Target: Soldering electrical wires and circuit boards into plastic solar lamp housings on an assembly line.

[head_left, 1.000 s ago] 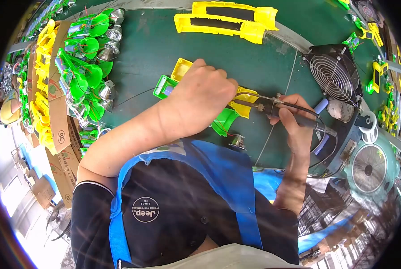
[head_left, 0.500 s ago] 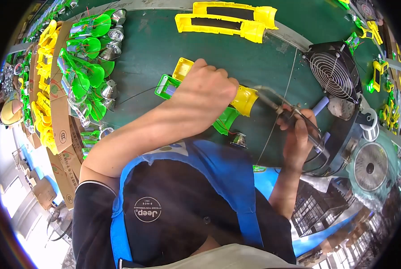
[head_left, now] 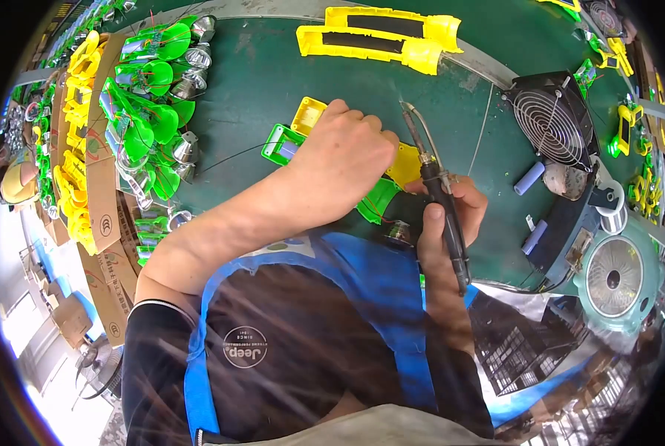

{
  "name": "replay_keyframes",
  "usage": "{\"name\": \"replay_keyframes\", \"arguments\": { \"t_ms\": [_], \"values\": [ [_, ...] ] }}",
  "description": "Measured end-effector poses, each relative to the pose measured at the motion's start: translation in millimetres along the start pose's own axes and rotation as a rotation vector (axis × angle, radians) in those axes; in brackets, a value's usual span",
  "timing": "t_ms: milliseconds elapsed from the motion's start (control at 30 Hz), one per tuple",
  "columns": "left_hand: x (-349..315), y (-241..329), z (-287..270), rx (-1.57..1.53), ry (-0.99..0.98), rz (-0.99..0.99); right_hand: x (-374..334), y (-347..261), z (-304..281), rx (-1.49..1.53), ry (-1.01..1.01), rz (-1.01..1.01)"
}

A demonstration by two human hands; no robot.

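My left hand is closed over a yellow plastic shell and a green plastic shell, which lie side by side under it. Its fingertips are hidden beneath the knuckles. A blue cylindrical battery cell shows in the green shell's left end, with a thin dark wire trailing left. By the right end sits a silver lamp reflector. My right hand grips a soldering iron by its dark handle, the tip pointing up and away, above and apart from the shells.
Two yellow shells lie at the far edge. Green lamp bodies with reflectors crowd the left beside cardboard. To the right are a black fan, loose blue cells, a metallic spool and a pale green fan.
My right hand has come left and nearer my body, turning the soldering iron from slanting leftward to nearly upright. Its tip has left the shells' right end. My left hand has hardly moved.
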State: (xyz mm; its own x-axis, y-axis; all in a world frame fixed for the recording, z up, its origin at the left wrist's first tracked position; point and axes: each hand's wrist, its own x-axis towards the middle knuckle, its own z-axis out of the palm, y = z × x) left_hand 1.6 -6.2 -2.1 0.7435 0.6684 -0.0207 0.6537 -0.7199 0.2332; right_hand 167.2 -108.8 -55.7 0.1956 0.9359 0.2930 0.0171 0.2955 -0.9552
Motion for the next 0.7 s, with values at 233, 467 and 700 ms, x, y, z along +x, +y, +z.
{"name": "replay_keyframes", "arguments": {
  "t_ms": [233,467,700],
  "values": [
    [-2.2,-1.0,6.2,-0.028,0.009,-0.010,3.0,11.7,-8.4,-0.100,0.217,-0.020],
    [-9.5,-0.6,2.9,-0.010,0.044,-0.005,5.2,14.1,-9.9,-0.023,0.261,-0.030],
    [-58.4,-3.2,-20.5,-0.107,0.293,-0.026,8.2,10.5,-9.0,-0.013,0.318,-0.044]
  ]
}}
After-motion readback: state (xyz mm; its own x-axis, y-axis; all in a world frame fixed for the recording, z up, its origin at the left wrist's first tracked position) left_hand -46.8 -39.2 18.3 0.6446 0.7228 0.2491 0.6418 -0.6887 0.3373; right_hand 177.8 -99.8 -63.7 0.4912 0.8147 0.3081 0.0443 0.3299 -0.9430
